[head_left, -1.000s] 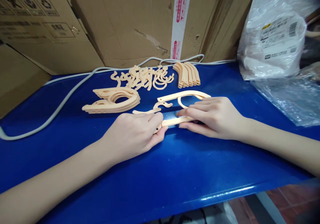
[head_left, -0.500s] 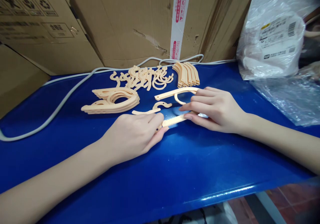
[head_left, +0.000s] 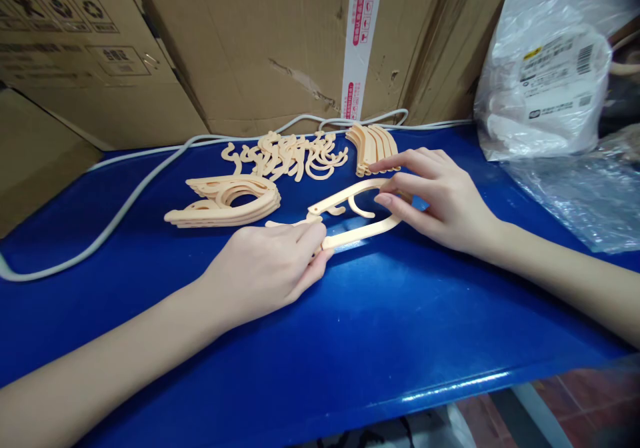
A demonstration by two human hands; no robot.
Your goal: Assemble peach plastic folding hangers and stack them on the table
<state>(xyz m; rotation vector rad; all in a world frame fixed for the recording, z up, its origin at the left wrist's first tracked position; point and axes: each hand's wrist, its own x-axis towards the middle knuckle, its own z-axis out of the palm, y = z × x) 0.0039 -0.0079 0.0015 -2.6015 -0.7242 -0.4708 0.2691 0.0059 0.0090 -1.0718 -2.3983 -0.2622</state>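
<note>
My left hand (head_left: pixel 280 261) is closed on the near end of a beige plastic hanger arm (head_left: pixel 353 236), its fingertips covering the joint. Behind lies a second curved hanger arm (head_left: pixel 340 196), with a hole at its left end. The fingers of my right hand (head_left: pixel 430 201) bend round that arm's right end, thumb and middle finger close together, index finger stretched out. A curved beige piece (head_left: pixel 360 209) shows between the two arms. One loose hook (head_left: pixel 336 211) lies partly behind the second arm. Where the arms' right ends meet is hidden by my right hand.
Folded hangers (head_left: pixel 225 201) are stacked at left. A pile of loose hooks (head_left: pixel 287 155) and a stack of hanger arms (head_left: pixel 373 148) lie at the back of the blue table (head_left: pixel 320 368). A white cable (head_left: pixel 125 201), cardboard boxes (head_left: pixel 280 48) and a plastic bag (head_left: pixel 545 81) border it.
My right hand has left the near hanger arm and moved up to the farther one, which has shifted slightly towards me and now overlaps the loose hook. My left hand keeps its hold.
</note>
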